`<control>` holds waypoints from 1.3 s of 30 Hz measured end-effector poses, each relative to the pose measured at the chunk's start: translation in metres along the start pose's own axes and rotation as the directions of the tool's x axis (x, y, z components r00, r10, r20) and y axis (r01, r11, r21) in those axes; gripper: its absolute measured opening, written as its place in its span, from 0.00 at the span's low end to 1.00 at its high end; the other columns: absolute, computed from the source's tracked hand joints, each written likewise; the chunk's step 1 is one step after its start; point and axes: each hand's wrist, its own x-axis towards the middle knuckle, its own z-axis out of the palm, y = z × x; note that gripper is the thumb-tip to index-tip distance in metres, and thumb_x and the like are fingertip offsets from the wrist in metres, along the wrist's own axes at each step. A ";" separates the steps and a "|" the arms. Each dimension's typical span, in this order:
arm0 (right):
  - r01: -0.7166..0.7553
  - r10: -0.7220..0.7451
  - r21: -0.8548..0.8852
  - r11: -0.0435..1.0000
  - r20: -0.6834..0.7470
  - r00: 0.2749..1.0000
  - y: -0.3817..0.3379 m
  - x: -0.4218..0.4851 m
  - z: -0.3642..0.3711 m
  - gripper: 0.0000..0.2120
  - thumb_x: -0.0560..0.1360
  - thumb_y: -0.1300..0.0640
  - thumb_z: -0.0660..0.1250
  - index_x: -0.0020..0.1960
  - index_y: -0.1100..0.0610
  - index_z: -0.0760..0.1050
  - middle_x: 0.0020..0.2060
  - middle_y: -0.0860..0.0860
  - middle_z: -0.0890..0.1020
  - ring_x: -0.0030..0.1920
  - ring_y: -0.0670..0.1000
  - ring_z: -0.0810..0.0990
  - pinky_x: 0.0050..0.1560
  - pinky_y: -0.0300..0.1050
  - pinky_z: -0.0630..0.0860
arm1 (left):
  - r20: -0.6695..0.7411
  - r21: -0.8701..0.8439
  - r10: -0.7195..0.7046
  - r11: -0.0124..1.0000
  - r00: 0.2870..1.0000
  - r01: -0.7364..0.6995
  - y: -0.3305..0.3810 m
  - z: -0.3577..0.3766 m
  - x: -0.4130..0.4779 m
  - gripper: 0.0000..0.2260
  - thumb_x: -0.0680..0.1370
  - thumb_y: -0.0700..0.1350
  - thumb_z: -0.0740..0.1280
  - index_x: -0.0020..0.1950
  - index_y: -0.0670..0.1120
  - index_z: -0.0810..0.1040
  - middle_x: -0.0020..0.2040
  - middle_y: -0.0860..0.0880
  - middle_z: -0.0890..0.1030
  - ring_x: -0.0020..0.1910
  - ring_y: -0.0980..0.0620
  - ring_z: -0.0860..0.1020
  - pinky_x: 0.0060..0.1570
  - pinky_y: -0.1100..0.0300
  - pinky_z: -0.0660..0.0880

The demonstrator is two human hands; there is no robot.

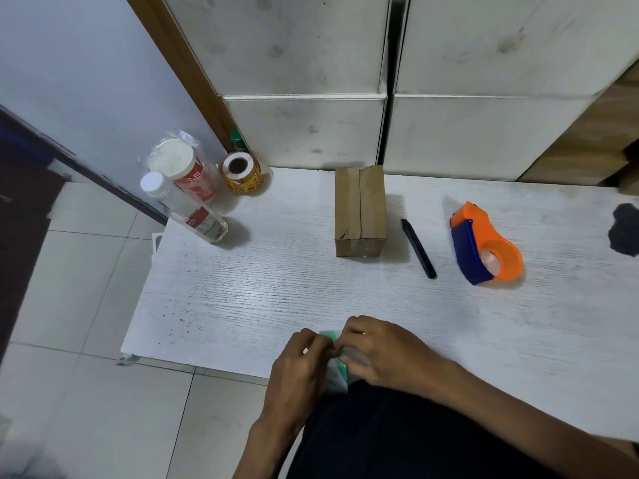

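Observation:
At the near edge of the white table (276,288), both hands hold a small green and white packet (337,369). My left hand (301,368) pinches its left side with curled fingers. My right hand (380,347) grips its right side and covers much of it. The packet's shape is mostly hidden between the hands. A small taped cardboard box (360,210) stands farther back at the table's middle, apart from both hands.
A black marker (418,248) lies right of the box, and an orange and blue tape dispenser (484,245) beyond it. Two bottles (186,202) and a yellow label roll (242,172) stand at the back left. White cabinets (311,81) rise behind; tiled floor lies left.

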 end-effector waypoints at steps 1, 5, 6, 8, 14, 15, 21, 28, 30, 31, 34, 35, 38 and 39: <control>0.023 -0.024 -0.037 0.999 -0.016 1.000 0.001 0.002 0.002 0.14 0.76 0.47 0.60 0.51 0.53 0.80 0.45 0.48 0.80 0.43 0.49 0.79 0.36 0.47 0.78 | 0.007 -0.001 -0.031 1.000 1.000 0.031 0.000 0.001 0.001 0.03 0.74 0.42 0.65 0.46 0.48 0.76 0.41 0.48 0.78 0.35 0.48 0.76 0.26 0.54 0.75; -0.112 0.112 0.175 0.978 0.006 0.994 0.002 0.010 0.000 0.09 0.77 0.51 0.64 0.51 0.50 0.82 0.44 0.48 0.81 0.45 0.47 0.79 0.43 0.46 0.77 | 0.052 -0.143 -0.236 0.960 0.970 0.241 0.003 0.004 0.010 0.07 0.74 0.34 0.69 0.42 0.46 0.76 0.40 0.49 0.77 0.35 0.52 0.76 0.33 0.53 0.76; -0.162 0.163 0.241 0.957 0.015 0.987 0.003 0.011 0.000 0.07 0.76 0.53 0.66 0.49 0.50 0.82 0.43 0.49 0.81 0.43 0.47 0.79 0.44 0.46 0.77 | 0.075 -0.209 -0.284 0.933 0.956 0.293 0.004 0.002 0.012 0.07 0.75 0.36 0.70 0.43 0.47 0.77 0.40 0.51 0.78 0.37 0.54 0.77 0.36 0.57 0.76; -0.236 0.234 0.289 0.928 0.044 0.971 0.001 0.015 -0.001 0.04 0.75 0.53 0.69 0.47 0.50 0.82 0.41 0.49 0.81 0.41 0.46 0.78 0.45 0.47 0.77 | 0.098 -0.329 -0.374 0.862 0.922 0.385 0.005 -0.003 0.015 0.06 0.76 0.40 0.72 0.48 0.49 0.78 0.43 0.53 0.79 0.40 0.55 0.79 0.37 0.68 0.75; -0.595 0.550 0.520 0.613 0.259 0.794 0.000 0.022 0.000 0.14 0.70 0.52 0.75 0.52 0.52 0.76 0.41 0.51 0.85 0.38 0.45 0.81 0.41 0.41 0.76 | 0.439 -0.593 -0.626 0.337 0.644 0.732 -0.002 -0.011 0.019 0.24 0.71 0.46 0.79 0.63 0.54 0.73 0.57 0.52 0.78 0.49 0.52 0.83 0.37 0.66 0.81; -0.666 0.603 0.554 0.500 0.330 0.727 0.000 0.022 0.000 0.17 0.69 0.52 0.76 0.54 0.53 0.74 0.44 0.53 0.85 0.39 0.45 0.81 0.40 0.39 0.75 | 0.496 -0.615 -0.624 0.238 0.604 0.752 -0.003 -0.010 0.019 0.25 0.69 0.46 0.78 0.63 0.54 0.73 0.58 0.48 0.80 0.50 0.50 0.84 0.38 0.62 0.82; -0.796 0.573 0.599 0.087 0.623 0.532 -0.002 0.022 -0.002 0.14 0.75 0.50 0.69 0.52 0.60 0.82 0.46 0.54 0.87 0.48 0.51 0.86 0.55 0.45 0.82 | 0.441 -0.669 -0.668 0.200 0.600 0.716 0.000 0.004 0.020 0.15 0.72 0.45 0.76 0.57 0.56 0.81 0.47 0.42 0.87 0.49 0.46 0.86 0.49 0.54 0.82; -0.562 0.639 0.564 0.606 0.075 0.765 0.004 0.022 -0.013 0.13 0.78 0.50 0.64 0.35 0.51 0.76 0.30 0.48 0.80 0.34 0.48 0.79 0.38 0.45 0.74 | 0.265 -0.662 -0.542 0.499 0.798 0.559 0.014 0.000 0.055 0.10 0.78 0.46 0.70 0.57 0.59 0.80 0.41 0.45 0.86 0.45 0.51 0.86 0.49 0.51 0.83; -0.508 0.583 0.425 0.749 -0.059 0.810 0.007 0.025 -0.017 0.11 0.78 0.50 0.62 0.38 0.51 0.73 0.32 0.50 0.81 0.35 0.50 0.78 0.38 0.47 0.73 | 0.332 -0.688 -0.493 0.457 0.804 0.564 0.011 0.001 0.065 0.14 0.79 0.46 0.70 0.63 0.57 0.76 0.42 0.44 0.87 0.47 0.49 0.86 0.51 0.53 0.83; -0.482 0.537 0.321 0.815 -0.105 0.837 0.010 0.025 -0.017 0.11 0.79 0.50 0.61 0.40 0.52 0.73 0.35 0.52 0.82 0.38 0.53 0.78 0.38 0.49 0.73 | 0.378 -0.698 -0.476 0.417 0.794 0.582 0.008 0.003 0.069 0.16 0.79 0.46 0.70 0.66 0.56 0.75 0.44 0.43 0.87 0.48 0.47 0.86 0.53 0.53 0.82; -0.354 0.313 -0.122 0.927 -0.266 0.912 0.022 0.027 -0.011 0.09 0.77 0.51 0.63 0.48 0.55 0.78 0.42 0.52 0.83 0.44 0.55 0.79 0.38 0.47 0.75 | 0.495 -0.705 -0.488 0.258 0.719 0.661 0.004 0.015 0.077 0.15 0.81 0.42 0.66 0.68 0.52 0.73 0.50 0.41 0.86 0.50 0.46 0.85 0.53 0.54 0.82; -0.320 0.246 -0.243 0.916 -0.290 0.925 0.025 0.029 -0.010 0.08 0.75 0.52 0.67 0.48 0.56 0.79 0.41 0.52 0.84 0.43 0.55 0.80 0.36 0.45 0.76 | 0.518 -0.702 -0.500 0.215 0.694 0.679 0.003 0.019 0.079 0.14 0.82 0.42 0.65 0.68 0.51 0.73 0.51 0.41 0.85 0.50 0.46 0.85 0.53 0.54 0.81; -0.311 0.230 -0.405 0.860 -0.237 0.944 0.033 0.042 -0.006 0.11 0.65 0.52 0.78 0.43 0.56 0.82 0.37 0.51 0.84 0.38 0.53 0.82 0.31 0.42 0.77 | 0.540 -0.685 -0.523 0.182 0.660 0.705 -0.001 0.030 0.087 0.13 0.82 0.43 0.64 0.67 0.48 0.75 0.55 0.41 0.85 0.50 0.47 0.86 0.52 0.55 0.81; -0.312 0.239 -0.444 0.840 -0.213 0.947 0.035 0.046 -0.004 0.13 0.62 0.52 0.79 0.43 0.56 0.82 0.35 0.51 0.84 0.37 0.52 0.82 0.31 0.42 0.77 | 0.511 -0.657 -0.548 0.248 0.662 0.712 -0.001 0.032 0.090 0.14 0.81 0.43 0.65 0.67 0.47 0.75 0.56 0.42 0.85 0.50 0.48 0.85 0.53 0.55 0.81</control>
